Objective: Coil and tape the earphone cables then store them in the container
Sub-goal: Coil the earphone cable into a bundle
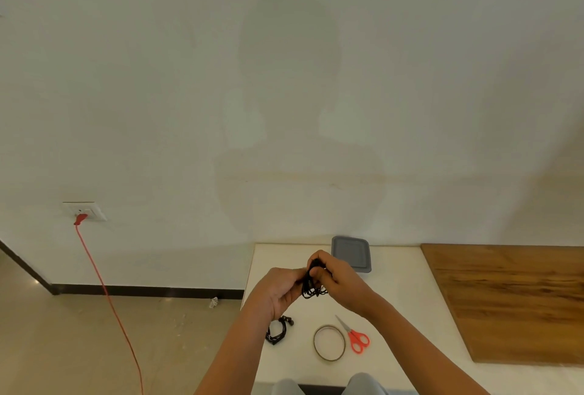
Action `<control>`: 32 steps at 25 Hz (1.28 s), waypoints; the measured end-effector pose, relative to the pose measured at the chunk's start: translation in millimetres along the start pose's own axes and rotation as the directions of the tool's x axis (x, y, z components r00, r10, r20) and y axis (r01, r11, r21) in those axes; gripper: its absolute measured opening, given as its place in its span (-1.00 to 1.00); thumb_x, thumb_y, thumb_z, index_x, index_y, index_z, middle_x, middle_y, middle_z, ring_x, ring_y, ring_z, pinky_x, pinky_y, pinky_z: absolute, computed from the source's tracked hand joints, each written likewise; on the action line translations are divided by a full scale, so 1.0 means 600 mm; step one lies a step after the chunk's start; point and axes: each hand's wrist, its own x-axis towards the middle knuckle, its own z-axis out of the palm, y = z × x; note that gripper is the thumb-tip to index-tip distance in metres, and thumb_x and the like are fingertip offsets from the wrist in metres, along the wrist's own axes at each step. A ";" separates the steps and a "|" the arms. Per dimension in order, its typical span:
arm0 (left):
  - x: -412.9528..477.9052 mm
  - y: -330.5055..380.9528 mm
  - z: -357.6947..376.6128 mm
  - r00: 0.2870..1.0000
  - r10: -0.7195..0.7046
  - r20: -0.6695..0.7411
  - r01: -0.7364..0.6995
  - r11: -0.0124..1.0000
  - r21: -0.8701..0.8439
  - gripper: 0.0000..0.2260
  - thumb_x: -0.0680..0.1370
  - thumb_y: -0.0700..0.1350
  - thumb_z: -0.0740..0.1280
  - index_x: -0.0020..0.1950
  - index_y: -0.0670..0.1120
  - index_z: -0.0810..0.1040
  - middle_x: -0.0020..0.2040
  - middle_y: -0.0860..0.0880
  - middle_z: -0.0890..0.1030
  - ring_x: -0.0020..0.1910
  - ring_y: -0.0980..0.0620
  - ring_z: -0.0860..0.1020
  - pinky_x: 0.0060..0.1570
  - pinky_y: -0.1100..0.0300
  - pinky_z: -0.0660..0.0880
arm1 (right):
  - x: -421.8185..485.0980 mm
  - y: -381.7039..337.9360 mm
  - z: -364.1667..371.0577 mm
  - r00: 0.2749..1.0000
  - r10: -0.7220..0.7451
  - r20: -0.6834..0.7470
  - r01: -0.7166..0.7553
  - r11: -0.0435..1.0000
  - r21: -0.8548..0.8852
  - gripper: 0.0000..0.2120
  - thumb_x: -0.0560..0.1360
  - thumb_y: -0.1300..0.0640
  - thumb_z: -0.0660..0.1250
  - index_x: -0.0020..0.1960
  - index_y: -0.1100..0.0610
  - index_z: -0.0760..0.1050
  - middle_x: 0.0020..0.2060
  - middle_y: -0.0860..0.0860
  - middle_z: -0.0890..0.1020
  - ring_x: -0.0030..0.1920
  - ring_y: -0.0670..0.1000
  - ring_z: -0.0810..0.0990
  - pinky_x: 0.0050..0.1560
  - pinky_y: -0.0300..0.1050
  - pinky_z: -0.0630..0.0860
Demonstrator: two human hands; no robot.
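Note:
Both hands are raised above the white table (pixel 404 306) with a black earphone cable (pixel 313 287) bunched in loops between them. My right hand (pixel 338 277) pinches the top of the bundle; my left hand (pixel 278 290) grips its left side. A second black earphone cable (pixel 278 331), coiled, lies on the table below my left wrist. A thin tape roll (pixel 329 343) lies flat near the front, with red-handled scissors (pixel 355 336) just right of it. The grey container (pixel 350 252) stands at the table's back edge, behind my right hand.
A wooden board (pixel 512 299) covers the table's right part. A red cord (pixel 107 299) hangs from a wall socket (pixel 83 211) down to the floor on the left. My knees (pixel 328 386) show under the table's front edge.

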 end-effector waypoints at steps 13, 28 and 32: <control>-0.001 -0.017 0.016 0.963 0.268 0.009 -0.268 0.960 0.082 -0.82 0.47 -0.01 0.43 -0.10 -0.12 0.66 -0.08 -0.08 0.71 0.04 0.07 0.63 0.22 0.19 0.44 | 0.017 -0.020 0.002 0.989 -0.034 -0.142 0.031 0.999 -0.023 -0.80 0.58 0.31 0.14 -0.06 0.05 0.43 -0.23 -0.07 0.57 -0.22 -0.20 0.50 -0.18 -0.32 0.46; 0.005 -0.030 -0.004 0.942 0.328 0.068 -0.335 0.910 0.244 -0.84 0.52 -0.06 0.37 -0.07 -0.12 0.70 -0.10 -0.16 0.71 0.02 -0.13 0.65 0.18 0.03 0.52 | 0.015 -0.024 -0.002 0.894 0.374 -0.246 -0.269 0.888 0.374 -0.94 0.51 0.10 0.35 -0.08 0.08 0.59 -0.20 0.08 0.68 -0.18 0.07 0.67 -0.14 -0.04 0.64; 0.005 -0.018 -0.013 0.950 0.233 0.207 -0.253 0.965 0.073 -0.83 0.60 -0.19 0.28 0.03 -0.26 0.61 0.02 -0.22 0.67 0.07 -0.08 0.64 0.22 0.11 0.50 | 0.014 -0.030 -0.021 0.874 0.482 -0.056 -0.370 0.738 0.565 -0.84 0.52 0.10 0.35 0.01 0.19 0.59 -0.20 0.10 0.64 -0.21 0.02 0.65 -0.09 -0.09 0.63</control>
